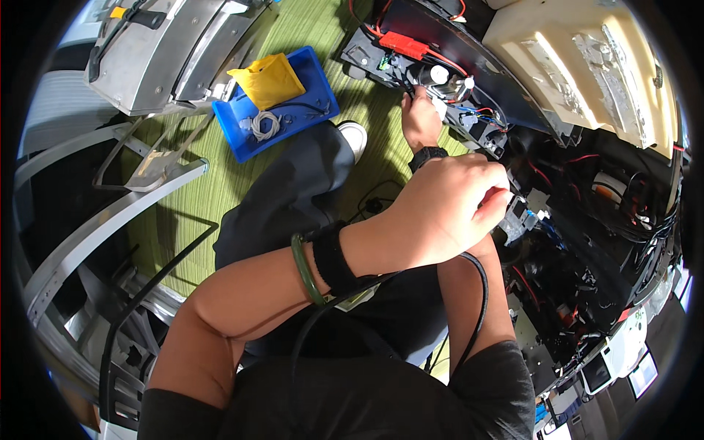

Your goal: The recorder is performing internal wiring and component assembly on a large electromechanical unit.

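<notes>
Left of our grips we saw a curved grey metal frame (110, 213), then a smooth blue plastic tray (319, 77) holding a crumpled yellow packet (271, 81) and a coiled pale cable (265, 127). Our right hand (421, 121) touched the open electronic assembly (451, 92) at its fingertips, but we couldn't tell whether they pinched anything; our left hand (458, 209), fingers curled, hid part of the right forearm (469, 308) and whatever it held, if anything. Rightward of both sat a ridged cream casing (587, 70) and tangled black cables (653, 229).
</notes>
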`<state>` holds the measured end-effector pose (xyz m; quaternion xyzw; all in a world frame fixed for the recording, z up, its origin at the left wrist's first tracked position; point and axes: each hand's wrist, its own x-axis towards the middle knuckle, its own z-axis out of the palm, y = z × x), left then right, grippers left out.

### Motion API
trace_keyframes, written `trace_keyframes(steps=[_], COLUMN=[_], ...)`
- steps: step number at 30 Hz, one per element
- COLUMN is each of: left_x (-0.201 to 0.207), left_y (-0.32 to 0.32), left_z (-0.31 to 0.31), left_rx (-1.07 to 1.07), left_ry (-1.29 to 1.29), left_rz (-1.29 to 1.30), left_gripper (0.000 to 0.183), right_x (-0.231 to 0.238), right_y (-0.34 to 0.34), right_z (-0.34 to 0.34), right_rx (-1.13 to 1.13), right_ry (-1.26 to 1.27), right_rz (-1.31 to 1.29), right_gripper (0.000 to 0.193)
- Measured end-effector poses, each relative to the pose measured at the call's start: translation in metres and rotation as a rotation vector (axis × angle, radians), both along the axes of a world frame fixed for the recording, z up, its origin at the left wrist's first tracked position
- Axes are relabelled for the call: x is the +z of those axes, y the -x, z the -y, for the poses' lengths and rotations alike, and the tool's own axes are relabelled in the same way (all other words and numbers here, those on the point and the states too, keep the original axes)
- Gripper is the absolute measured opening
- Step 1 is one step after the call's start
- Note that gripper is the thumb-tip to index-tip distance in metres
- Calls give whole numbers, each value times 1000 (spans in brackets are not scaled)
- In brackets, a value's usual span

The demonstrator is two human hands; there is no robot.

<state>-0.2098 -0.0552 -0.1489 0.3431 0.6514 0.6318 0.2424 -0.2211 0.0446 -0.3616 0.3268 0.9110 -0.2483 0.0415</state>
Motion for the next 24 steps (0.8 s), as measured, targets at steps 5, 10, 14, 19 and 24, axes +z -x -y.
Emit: trace_keyframes(steps=[5,10,14,19,24], left_x=[-1,1,-2,1,0], left_y=[1,-2,-2,1,3], left_z=[-1,-4,-4,-1,-3], left_rx=[11,51,65,63,39], left_ry=[10,-23,-12,-36,1], left_rz=[-15,-14,-29,-10,-2], left_gripper=[7,7,7,7,7], right_x=[-4,-9,-16,-10,-12], right_y=[6,4,5,7,9], right_z=[6,2,6,5,6], right_rx=[30,-23,3,-3,-18], right_ry=[15,-6,-7,-20,3], right_rz=[-52,-8,-4,-11,-12], right_gripper=[33,32,32,31,30])
